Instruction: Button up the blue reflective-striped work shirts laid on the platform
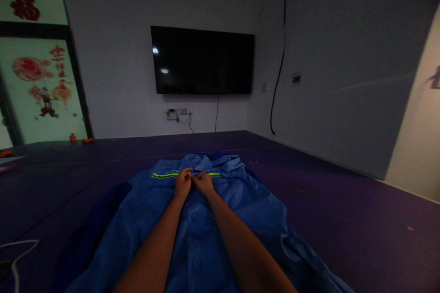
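A blue work shirt (240, 210) with a collar and a yellow-green chest stripe lies spread out in front of me, collar at the far end. My left hand (184, 183) and my right hand (203, 183) meet at the front placket, just below the collar. Both have their fingers pinched together on the shirt's front edge. Whether a button sits between the fingertips is hidden. Nearer to me, buttons (195, 216) show along the placket between my forearms. Darker blue cloth (99, 215) sticks out from under the shirt on the left.
The shirt lies on a dark purple surface (343, 219). A white cable (15, 265) lies at the lower left. Small orange objects (73, 138) stand by the door (41, 87). A television (206, 62) hangs on the far wall, and a black cable (277, 78) runs down the right wall.
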`<state>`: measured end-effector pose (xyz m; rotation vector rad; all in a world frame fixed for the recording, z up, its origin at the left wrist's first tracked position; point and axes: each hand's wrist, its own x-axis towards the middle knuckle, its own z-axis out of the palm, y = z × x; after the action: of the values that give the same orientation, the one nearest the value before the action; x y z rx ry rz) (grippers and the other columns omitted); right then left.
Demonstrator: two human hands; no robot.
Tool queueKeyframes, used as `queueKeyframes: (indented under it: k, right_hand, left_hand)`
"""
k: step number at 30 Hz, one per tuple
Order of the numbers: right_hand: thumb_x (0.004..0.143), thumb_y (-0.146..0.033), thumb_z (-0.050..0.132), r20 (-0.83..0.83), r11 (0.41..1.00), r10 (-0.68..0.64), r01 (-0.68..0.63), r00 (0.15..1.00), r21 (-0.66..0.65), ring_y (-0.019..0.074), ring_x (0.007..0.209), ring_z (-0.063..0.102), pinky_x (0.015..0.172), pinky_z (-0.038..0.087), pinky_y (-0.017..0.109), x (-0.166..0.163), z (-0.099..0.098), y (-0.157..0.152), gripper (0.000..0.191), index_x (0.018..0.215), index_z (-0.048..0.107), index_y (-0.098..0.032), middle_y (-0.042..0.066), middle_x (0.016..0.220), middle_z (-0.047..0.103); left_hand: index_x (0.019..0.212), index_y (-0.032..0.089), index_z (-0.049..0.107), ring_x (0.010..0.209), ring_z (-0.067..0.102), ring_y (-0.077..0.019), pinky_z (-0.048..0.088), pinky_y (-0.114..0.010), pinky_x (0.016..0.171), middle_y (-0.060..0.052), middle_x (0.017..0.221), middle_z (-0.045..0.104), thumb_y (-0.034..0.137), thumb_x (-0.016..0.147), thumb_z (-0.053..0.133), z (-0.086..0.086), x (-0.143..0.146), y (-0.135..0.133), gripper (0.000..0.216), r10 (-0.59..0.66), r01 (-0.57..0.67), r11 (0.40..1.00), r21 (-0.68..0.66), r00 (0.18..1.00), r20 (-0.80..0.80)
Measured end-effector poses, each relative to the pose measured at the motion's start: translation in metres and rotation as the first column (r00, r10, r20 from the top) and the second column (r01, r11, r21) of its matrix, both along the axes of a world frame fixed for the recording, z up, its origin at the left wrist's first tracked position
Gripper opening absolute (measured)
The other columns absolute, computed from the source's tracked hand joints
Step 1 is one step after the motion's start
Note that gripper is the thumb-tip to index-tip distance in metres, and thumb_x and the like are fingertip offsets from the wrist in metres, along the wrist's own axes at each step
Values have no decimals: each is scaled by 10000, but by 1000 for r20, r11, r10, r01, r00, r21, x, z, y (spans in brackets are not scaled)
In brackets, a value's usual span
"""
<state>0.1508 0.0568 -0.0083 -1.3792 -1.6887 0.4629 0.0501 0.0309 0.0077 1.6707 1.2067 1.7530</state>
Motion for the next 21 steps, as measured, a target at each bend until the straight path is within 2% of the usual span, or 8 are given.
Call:
queueKeyframes:
  k: [8, 21]
  right_hand:
    - [734, -302, 572, 22, 998, -64, 64, 998, 8, 116, 518, 565, 431, 305, 172, 1, 5, -2, 236, 568, 632, -145, 25, 562, 640]
    - [754, -266, 536, 34, 997, -81, 80, 996, 18, 129, 513, 552, 419, 263, 192, 1, 6, -5, 270, 526, 611, -142, 31, 517, 611]
  left_hand:
    - [889, 195, 634, 793, 582, -165, 436, -284, 779, -14, 806, 633, 27, 620, 414, -2, 4, 1, 386, -5, 5, 1000, -2, 1000, -30]
    - [867, 207, 661, 891, 595, -195, 415, -319, 868, -27, 857, 675, 51, 634, 404, 1, 5, -7, 381, -53, 54, 999, 0, 991, -125]
